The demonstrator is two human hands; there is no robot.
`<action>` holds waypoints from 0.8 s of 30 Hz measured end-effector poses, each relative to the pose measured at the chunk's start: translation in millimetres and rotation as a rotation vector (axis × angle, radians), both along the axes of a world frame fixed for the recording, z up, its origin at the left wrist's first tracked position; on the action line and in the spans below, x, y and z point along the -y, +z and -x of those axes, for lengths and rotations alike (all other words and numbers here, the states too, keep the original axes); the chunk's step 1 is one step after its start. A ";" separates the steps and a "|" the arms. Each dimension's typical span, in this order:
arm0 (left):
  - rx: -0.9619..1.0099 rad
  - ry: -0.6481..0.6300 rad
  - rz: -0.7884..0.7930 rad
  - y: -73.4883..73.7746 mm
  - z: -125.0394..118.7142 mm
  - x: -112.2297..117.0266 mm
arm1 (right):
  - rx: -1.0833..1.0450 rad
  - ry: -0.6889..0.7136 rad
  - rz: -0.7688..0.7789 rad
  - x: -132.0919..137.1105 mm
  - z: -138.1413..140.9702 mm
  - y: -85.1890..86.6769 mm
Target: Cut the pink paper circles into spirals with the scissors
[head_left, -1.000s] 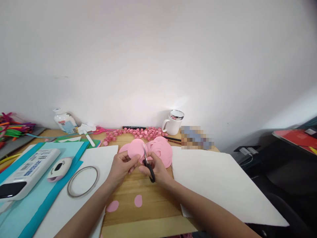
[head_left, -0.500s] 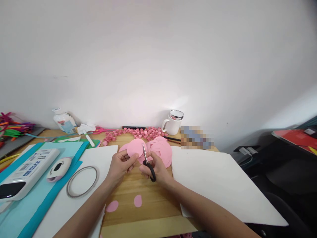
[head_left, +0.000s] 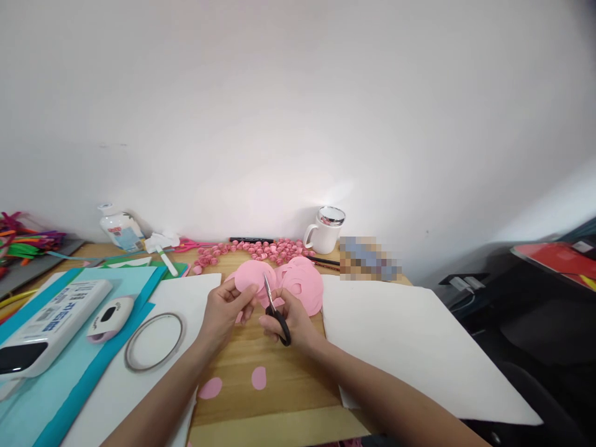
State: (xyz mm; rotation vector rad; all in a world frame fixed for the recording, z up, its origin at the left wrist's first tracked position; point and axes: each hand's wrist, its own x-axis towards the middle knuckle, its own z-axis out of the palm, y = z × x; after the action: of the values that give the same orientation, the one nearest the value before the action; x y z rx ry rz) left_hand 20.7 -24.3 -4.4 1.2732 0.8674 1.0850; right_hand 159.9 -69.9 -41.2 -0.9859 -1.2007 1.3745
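My left hand [head_left: 224, 310] pinches a round pink paper disc [head_left: 251, 276] and holds it up over the wooden desk [head_left: 279, 379]. My right hand [head_left: 291, 320] grips black-handled scissors [head_left: 274, 307], whose blades point up into the disc's right edge. Behind my hands lies a pile of pink paper circles [head_left: 302, 282]. Two small pink cut-outs [head_left: 233, 382] lie on the wood below my wrists.
White sheets lie at left [head_left: 186, 298] and right [head_left: 410, 347]. A tape ring [head_left: 154, 340], a punch [head_left: 108, 310] and a white device [head_left: 51, 316] sit left on blue paper. Rolled pink bits [head_left: 256, 248], a mug [head_left: 326, 230], a glue bottle [head_left: 118, 225] line the wall.
The scissors have tilted slightly left and worked further along the disc's edge. My left hand has turned the disc a little. Everything else stays in place.
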 end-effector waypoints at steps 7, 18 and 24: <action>-0.080 0.004 -0.009 -2.5 0.1 1.7 | -0.085 -0.012 -0.034 -1.6 0.0 0.3; -0.122 -0.005 -0.008 -2.1 -0.2 2.8 | -0.087 -0.033 -0.052 -1.0 0.5 6.9; -0.135 -0.003 -0.023 -2.1 1.2 2.4 | -0.072 -0.028 -0.064 -0.3 0.2 6.8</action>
State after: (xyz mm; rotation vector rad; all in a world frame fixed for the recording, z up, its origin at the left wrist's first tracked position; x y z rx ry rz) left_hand 19.5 -26.8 -6.5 1.3788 0.9563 1.0185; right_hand 159.7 -69.6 -34.5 -0.8980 -1.1660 1.3303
